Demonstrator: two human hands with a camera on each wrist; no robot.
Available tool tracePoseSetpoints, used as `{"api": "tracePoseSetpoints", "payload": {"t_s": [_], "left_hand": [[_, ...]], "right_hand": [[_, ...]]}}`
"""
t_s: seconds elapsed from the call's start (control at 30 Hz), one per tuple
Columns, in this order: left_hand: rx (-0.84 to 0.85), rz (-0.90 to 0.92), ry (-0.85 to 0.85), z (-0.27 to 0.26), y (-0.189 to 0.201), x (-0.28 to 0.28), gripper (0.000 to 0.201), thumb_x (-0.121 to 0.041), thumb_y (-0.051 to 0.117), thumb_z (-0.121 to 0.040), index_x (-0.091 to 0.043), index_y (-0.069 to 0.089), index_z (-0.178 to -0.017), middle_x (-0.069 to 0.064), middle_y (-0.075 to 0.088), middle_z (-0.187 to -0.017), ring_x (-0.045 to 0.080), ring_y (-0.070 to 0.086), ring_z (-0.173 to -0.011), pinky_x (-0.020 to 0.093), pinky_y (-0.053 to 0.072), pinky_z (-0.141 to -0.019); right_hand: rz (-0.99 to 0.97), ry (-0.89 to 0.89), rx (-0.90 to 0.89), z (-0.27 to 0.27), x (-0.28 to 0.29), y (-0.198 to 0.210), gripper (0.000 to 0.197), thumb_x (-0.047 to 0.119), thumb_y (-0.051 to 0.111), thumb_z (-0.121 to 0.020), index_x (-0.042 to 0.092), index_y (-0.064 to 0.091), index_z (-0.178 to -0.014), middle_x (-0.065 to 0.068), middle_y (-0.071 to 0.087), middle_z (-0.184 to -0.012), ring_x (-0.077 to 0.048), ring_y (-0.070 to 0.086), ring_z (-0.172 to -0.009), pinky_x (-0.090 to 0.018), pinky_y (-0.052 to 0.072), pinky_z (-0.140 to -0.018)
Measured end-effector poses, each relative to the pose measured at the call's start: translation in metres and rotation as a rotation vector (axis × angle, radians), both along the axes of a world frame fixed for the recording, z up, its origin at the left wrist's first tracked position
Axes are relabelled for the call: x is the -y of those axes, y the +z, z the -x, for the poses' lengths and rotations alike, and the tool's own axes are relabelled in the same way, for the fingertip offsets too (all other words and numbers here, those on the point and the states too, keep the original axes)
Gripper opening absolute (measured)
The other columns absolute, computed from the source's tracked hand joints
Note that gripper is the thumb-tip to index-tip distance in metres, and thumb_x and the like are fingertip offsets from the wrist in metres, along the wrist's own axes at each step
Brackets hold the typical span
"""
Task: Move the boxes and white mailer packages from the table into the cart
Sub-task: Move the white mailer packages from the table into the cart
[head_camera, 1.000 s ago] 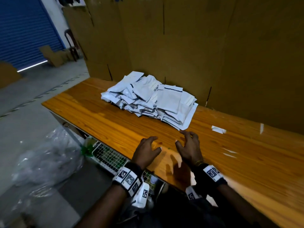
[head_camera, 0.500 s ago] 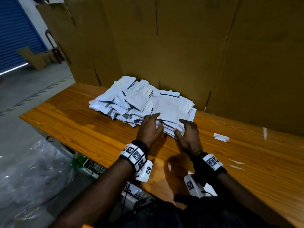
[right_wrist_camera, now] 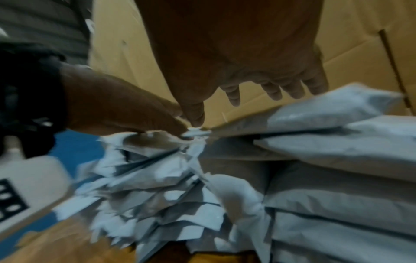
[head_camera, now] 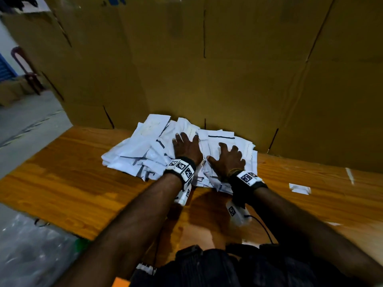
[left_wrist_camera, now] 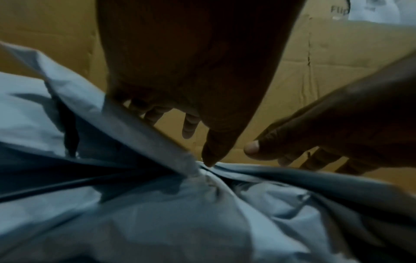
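A loose pile of white mailer packages [head_camera: 143,154] lies on the wooden table [head_camera: 68,183], pushed against a cardboard wall. My left hand [head_camera: 185,142] lies flat on top of the pile's middle with its fingers spread. Just to its right, my right hand [head_camera: 227,155] also rests on the pile with spread fingers. In the left wrist view the thumb tip touches a crumpled mailer [left_wrist_camera: 202,204] while the fingers reach out over it. In the right wrist view the stacked mailers [right_wrist_camera: 337,146] lie under the outstretched fingers, and the two thumbs nearly meet. No boxes or cart are in view.
Tall cardboard sheets [head_camera: 228,69] close off the far side of the table. A small white scrap [head_camera: 299,188] lies on the table to the right. Clear plastic sheeting [head_camera: 31,255] covers the floor at the lower left. A dark chair [head_camera: 24,69] stands far left.
Both hands have moved forward from the table's front edge onto the mailer pile and now lie spread on it. The head view has come closer; the wire cart has dropped out of sight.
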State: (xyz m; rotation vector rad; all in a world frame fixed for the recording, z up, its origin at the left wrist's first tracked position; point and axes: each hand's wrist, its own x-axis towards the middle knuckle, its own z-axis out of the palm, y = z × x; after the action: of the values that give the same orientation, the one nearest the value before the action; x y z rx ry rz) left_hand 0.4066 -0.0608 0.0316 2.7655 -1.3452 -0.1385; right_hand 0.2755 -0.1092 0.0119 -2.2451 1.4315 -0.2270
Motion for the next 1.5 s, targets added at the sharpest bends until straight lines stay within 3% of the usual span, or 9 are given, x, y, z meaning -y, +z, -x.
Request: {"api": "tracePoseSetpoints", "payload": {"t_s": [0.1,0.17,0.37,0.6,0.8,1.0,1.13,1.37,1.5], "left_hand": [[0.001,-0.095,0.041,-0.016,-0.007,0.008,0.067,-0.043,0.044,-0.098,-0.030,0.010,-0.155,0.026,-0.008,-0.159,0.050,-0.008,-0.145,0.063,-0.007,-0.114],[-0.011,-0.146,0.059,-0.023,-0.007,0.014,0.070,-0.047,0.043,-0.098,-0.029,0.008,-0.155,0.028,-0.013,-0.158,0.054,-0.007,-0.143,0.067,-0.004,-0.112],[-0.071,-0.159,0.074,-0.038,-0.002,0.024,0.067,-0.044,0.049,-0.095,-0.033,0.017,-0.153,0.033,-0.011,-0.156,0.062,-0.001,-0.138,0.068,0.008,-0.111],[-0.068,-0.086,0.027,-0.067,0.005,0.019,0.072,-0.043,0.057,-0.090,-0.041,0.019,-0.151,0.021,0.014,-0.153,0.044,0.024,-0.135,0.050,0.024,-0.110],[-0.202,0.168,-0.016,-0.063,0.031,0.003,0.066,-0.049,0.054,-0.090,-0.041,0.026,-0.149,0.021,0.018,-0.153,0.045,0.028,-0.134,0.051,0.027,-0.108],[-0.478,0.569,-0.214,-0.007,0.029,-0.021,0.064,-0.047,0.058,-0.090,-0.045,0.029,-0.147,0.016,0.029,-0.149,0.035,0.035,-0.135,0.042,0.034,-0.107],[-0.686,0.652,-0.383,0.053,0.007,-0.036,0.069,-0.057,0.049,-0.083,-0.041,0.032,-0.148,0.014,0.036,-0.145,0.023,0.035,-0.136,0.031,0.031,-0.109],[-0.863,0.420,-0.663,0.161,-0.044,-0.046,0.078,-0.068,0.032,-0.077,-0.040,0.025,-0.150,0.008,0.037,-0.147,0.019,0.034,-0.136,0.028,0.028,-0.107],[-0.831,0.258,-0.788,0.215,-0.058,-0.055,0.068,-0.058,0.043,-0.090,-0.042,0.017,-0.151,0.011,0.039,-0.143,0.025,0.038,-0.132,0.036,0.033,-0.106]], "right_hand": [[-0.083,-0.074,-0.083,-0.017,0.010,-0.005,0.086,0.069,0.052,-0.083,0.029,0.017,-0.151,-0.021,0.006,-0.158,-0.048,0.010,-0.143,-0.060,0.016,-0.114],[-0.123,-0.127,-0.122,-0.024,0.014,-0.009,0.089,0.071,0.054,-0.081,0.026,0.021,-0.150,-0.023,0.006,-0.158,-0.050,0.011,-0.143,-0.061,0.016,-0.113],[-0.097,-0.254,-0.112,-0.026,0.018,-0.018,0.076,0.065,0.059,-0.079,0.026,0.034,-0.139,-0.021,0.035,-0.140,-0.041,0.035,-0.130,-0.052,0.028,-0.106],[-0.014,-0.251,-0.024,-0.013,0.015,-0.009,0.064,0.047,0.061,-0.082,0.026,0.038,-0.138,-0.017,0.037,-0.133,-0.039,0.039,-0.124,-0.047,0.036,-0.100],[0.056,-0.321,0.156,0.016,-0.002,0.006,0.058,0.047,0.059,-0.084,0.031,0.044,-0.137,-0.015,0.040,-0.137,-0.038,0.041,-0.125,-0.044,0.039,-0.100],[0.080,-0.437,0.309,0.092,-0.029,0.001,0.057,0.047,0.062,-0.081,0.032,0.049,-0.134,-0.013,0.043,-0.134,-0.034,0.043,-0.124,-0.042,0.039,-0.103],[0.129,-0.543,0.277,0.151,-0.056,-0.014,0.068,0.061,0.047,-0.071,0.030,0.053,-0.131,-0.011,0.052,-0.130,-0.030,0.042,-0.124,-0.041,0.040,-0.101],[0.060,-0.761,0.227,0.247,-0.119,-0.041,0.068,0.063,0.047,-0.070,0.033,0.051,-0.132,-0.010,0.049,-0.133,-0.030,0.046,-0.122,-0.042,0.043,-0.099],[0.024,-0.868,0.241,0.290,-0.154,-0.044,0.077,0.069,0.039,-0.065,0.035,0.049,-0.133,-0.009,0.045,-0.135,-0.030,0.043,-0.123,-0.043,0.042,-0.100]]}}
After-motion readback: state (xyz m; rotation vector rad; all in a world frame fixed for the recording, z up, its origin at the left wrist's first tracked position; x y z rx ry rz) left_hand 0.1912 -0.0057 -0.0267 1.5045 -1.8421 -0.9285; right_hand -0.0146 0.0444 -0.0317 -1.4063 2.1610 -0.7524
